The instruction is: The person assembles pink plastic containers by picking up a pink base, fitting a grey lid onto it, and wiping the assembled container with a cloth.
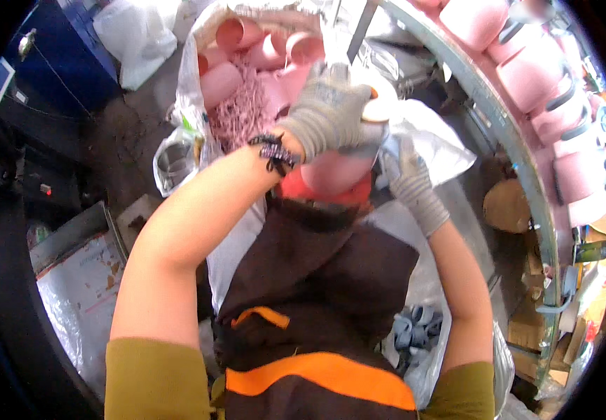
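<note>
My left hand (327, 108), in a grey knitted glove, is closed above a pink plastic pot (338, 171) in front of my apron. What its fingers grip is hidden; a pale rounded piece with a bit of orange shows by the thumb. On the right, my right hand (411, 178), also gloved, has its fingers closed on a blue-grey part (389, 147) at the pot's upper side. The pot is blurred, and a red surface (360, 190) shows around its lower end.
Ahead to the left, a big white sack (189, 77) holds pink pots and shredded pink strips. A metal-edged table (488, 98) on the right carries several pink pots with grey parts. Grey pieces (415, 329) lie in a clear bag by my right arm. A blue cabinet (72, 56) stands far left.
</note>
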Motion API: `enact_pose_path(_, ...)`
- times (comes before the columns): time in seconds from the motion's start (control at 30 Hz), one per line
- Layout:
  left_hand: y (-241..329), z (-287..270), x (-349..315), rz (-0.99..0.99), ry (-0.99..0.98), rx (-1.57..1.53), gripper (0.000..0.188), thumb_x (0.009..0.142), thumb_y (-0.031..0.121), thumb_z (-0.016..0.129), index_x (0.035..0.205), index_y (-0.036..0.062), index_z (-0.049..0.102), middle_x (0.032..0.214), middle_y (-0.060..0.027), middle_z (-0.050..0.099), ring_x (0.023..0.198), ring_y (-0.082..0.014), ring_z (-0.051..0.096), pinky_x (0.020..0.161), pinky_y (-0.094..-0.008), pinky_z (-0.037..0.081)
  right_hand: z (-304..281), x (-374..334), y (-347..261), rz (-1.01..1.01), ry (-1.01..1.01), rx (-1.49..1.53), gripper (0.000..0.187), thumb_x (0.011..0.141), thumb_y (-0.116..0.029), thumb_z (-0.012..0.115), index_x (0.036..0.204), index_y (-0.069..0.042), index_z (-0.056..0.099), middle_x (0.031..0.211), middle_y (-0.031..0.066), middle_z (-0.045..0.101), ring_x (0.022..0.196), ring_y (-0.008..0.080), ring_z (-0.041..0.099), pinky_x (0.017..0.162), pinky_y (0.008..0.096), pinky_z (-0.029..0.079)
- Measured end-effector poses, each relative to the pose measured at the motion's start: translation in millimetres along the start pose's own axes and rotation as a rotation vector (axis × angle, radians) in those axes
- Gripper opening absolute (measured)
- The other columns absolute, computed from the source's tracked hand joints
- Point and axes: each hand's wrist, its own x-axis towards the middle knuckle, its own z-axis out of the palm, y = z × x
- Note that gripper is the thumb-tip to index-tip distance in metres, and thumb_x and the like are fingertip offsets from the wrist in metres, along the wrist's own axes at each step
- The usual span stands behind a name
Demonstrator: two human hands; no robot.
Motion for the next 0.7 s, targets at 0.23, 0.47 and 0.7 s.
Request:
enact_pose_path(0.23, -22.9, 11.7, -12.0, -0.370, 0.064, -0.458, 0.044, 0.083, 0.038, 0.068, 0.116, 0.0083, 0.064, 0.109, -0.0219, 0.062, 0.104, -0.0328, 0.059, 0.087, -0.0393, 0.048, -24.2, -15.5, 1.1, 0.634, 0.078, 0.972, 0.025, 0.087, -0.017, 0.069, 0.109, -0.007, 0.061, 0.083, -0.0003, 0.061, 0.064, 0.0051, 0.053, 0.054, 0.0216, 0.043)
enact_pose_path(0.47, -54.6, 63.8, -64.8, -0.491, -0.013, -0.222, 0.063, 0.073, 0.058, 0.071, 0.113, 0.0098, 0.064, 0.111, -0.0283, 0.055, 0.096, -0.0417, 0.058, 0.084, -0.0457, 0.049, -198.3, 35.9, -35.1, 0.253, 0.669, 0.590, 0.039, 0.089, -0.021, 0.067, 0.122, -0.003, 0.058, 0.097, -0.0001, 0.061, 0.069, 0.0049, 0.049, 0.059, 0.0208, 0.043)
enact_pose_path(0.7, -16.2, 143.7, -124.2, -0.385, -0.222, -0.003, 0.050, 0.065, 0.043, 0.075, 0.105, 0.0146, 0.065, 0.120, -0.0164, 0.044, 0.118, -0.0352, 0.043, 0.094, -0.0513, 0.040, -288.3, 129.4, 38.7, 0.114, 0.982, 0.220, 0.040, 0.092, -0.029, 0.065, 0.128, -0.013, 0.058, 0.086, -0.0013, 0.061, 0.056, 0.0041, 0.044, 0.048, 0.0206, 0.039)
